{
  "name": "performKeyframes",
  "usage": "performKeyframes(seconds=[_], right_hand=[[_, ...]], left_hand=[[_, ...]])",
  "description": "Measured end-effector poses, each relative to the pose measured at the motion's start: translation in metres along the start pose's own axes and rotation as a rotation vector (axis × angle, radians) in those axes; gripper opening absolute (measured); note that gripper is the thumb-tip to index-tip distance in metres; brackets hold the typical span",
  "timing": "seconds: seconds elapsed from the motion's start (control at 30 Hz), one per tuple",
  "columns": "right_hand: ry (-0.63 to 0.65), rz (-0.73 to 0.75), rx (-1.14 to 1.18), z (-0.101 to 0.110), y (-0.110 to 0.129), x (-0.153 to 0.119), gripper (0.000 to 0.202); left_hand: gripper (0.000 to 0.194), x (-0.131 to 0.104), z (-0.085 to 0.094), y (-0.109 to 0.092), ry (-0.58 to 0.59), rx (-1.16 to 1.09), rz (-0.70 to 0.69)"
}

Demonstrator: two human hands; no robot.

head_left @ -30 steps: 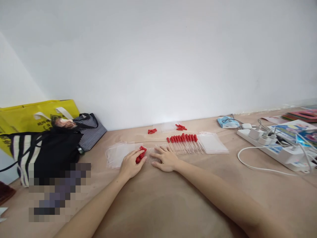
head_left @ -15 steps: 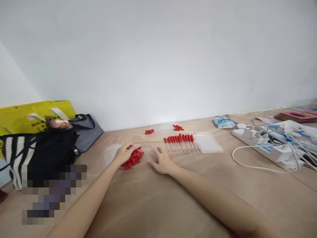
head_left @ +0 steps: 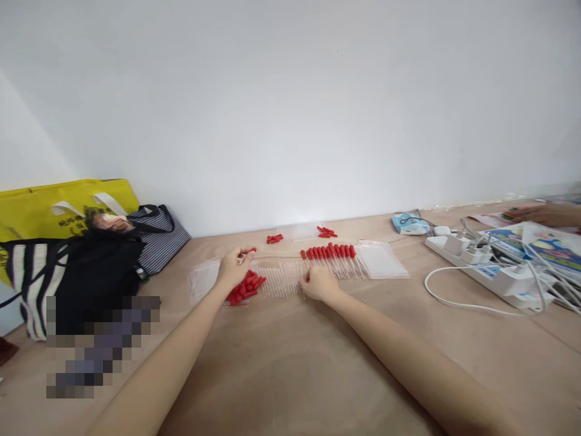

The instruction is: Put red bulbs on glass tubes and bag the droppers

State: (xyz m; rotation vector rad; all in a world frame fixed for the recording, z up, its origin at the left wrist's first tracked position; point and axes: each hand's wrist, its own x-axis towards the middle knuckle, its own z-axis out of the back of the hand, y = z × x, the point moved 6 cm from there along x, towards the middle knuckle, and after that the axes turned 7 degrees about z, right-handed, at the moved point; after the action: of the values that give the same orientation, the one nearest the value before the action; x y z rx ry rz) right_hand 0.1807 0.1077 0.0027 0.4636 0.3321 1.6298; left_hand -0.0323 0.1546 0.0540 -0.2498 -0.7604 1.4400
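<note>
Raised above a heap of red rubber dropper bulbs (head_left: 247, 287), my left hand (head_left: 233, 267) pinches one red rubber bulb (head_left: 253, 249) at its fingertips. My right hand (head_left: 321, 283) is closed at the right end of a row of thin clear dropper tubes (head_left: 281, 281); its fingertips pinch a tube there, mostly hidden by the fingers. Just behind this hand lies a row of droppers with red bulbs (head_left: 331, 251) fitted on their upper ends.
Clear plastic bags lie at the left (head_left: 203, 280) and right (head_left: 384, 260). Two small red bulb groups (head_left: 274, 239) (head_left: 327, 232) lie near the wall. Bags (head_left: 82, 284) stand left; a power strip (head_left: 494, 272) with cables is right. Another person's hand (head_left: 556, 214) reaches in at far right.
My left hand has lifted from the heap with a red bulb. My right hand has moved right along the clear tubes and closed. Another person's hand has appeared at far right.
</note>
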Motion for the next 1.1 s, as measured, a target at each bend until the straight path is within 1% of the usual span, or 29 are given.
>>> performKeyframes(seconds=[0.03,0.1,0.17,0.2,0.27,0.33,0.4,0.5,0.57,0.6,0.67,0.7,0.77,0.8,0.87,0.9,1.0,1.1], right_hand=[[0.015,-0.003,-0.015,0.0,0.001,0.001,0.018],[0.038,-0.008,-0.041,0.0,0.003,0.003,0.02],[0.053,-0.012,-0.063,0.0,0.005,0.005,0.024],[0.059,-0.013,-0.073,0.0,0.005,0.005,0.025],[0.069,-0.007,-0.085,0.0,0.005,0.004,0.027],[0.077,0.012,-0.088,0.002,0.004,0.002,0.025],[0.078,0.052,-0.082,0.007,0.001,-0.003,0.023],[0.057,0.154,-0.058,0.017,-0.007,-0.014,0.019],[0.025,0.285,-0.015,0.023,-0.013,-0.023,0.015],[-0.007,0.389,0.025,0.024,-0.015,-0.029,0.012],[-0.072,0.534,0.097,0.025,-0.02,-0.041,0.01],[-0.101,0.576,0.127,0.024,-0.023,-0.046,0.009],[-0.134,0.613,0.166,0.02,-0.028,-0.054,0.008],[-0.137,0.638,0.177,0.017,-0.028,-0.058,0.01],[-0.132,0.702,0.168,0.014,-0.023,-0.065,0.019],[-0.13,0.73,0.144,0.014,-0.02,-0.067,0.024],[-0.137,0.755,0.04,0.014,-0.012,-0.073,0.027],[-0.138,0.753,0.019,0.015,-0.007,-0.077,0.022]], left_hand=[[0.029,-0.011,-0.001,-0.006,-0.009,-0.021,-0.013],[0.024,-0.039,-0.007,-0.02,0.041,-0.072,-0.068],[0.022,-0.07,-0.02,-0.037,0.202,-0.205,-0.214],[0.025,-0.085,-0.026,-0.043,0.257,-0.212,-0.264],[0.027,-0.107,-0.033,-0.051,0.29,-0.175,-0.346],[0.025,-0.119,-0.036,-0.053,0.296,-0.142,-0.393],[0.021,-0.122,-0.038,-0.05,0.293,-0.153,-0.38],[0.011,-0.12,-0.039,-0.044,0.297,-0.193,-0.31],[0.005,-0.119,-0.041,-0.044,0.334,-0.196,-0.298],[0.001,-0.119,-0.042,-0.044,0.352,-0.189,-0.305],[0.006,-0.119,-0.044,-0.046,0.369,-0.161,-0.334],[0.008,-0.12,-0.044,-0.046,0.366,-0.15,-0.346],[0.006,-0.119,-0.043,-0.045,0.345,-0.14,-0.351],[0.007,-0.118,-0.042,-0.044,0.33,-0.139,-0.341],[0.021,-0.117,-0.04,-0.041,0.301,-0.126,-0.321],[0.023,-0.116,-0.04,-0.04,0.296,-0.104,-0.318],[0.013,-0.117,-0.04,-0.042,0.305,-0.036,-0.334],[0.013,-0.119,-0.039,-0.046,0.269,-0.035,-0.347]])
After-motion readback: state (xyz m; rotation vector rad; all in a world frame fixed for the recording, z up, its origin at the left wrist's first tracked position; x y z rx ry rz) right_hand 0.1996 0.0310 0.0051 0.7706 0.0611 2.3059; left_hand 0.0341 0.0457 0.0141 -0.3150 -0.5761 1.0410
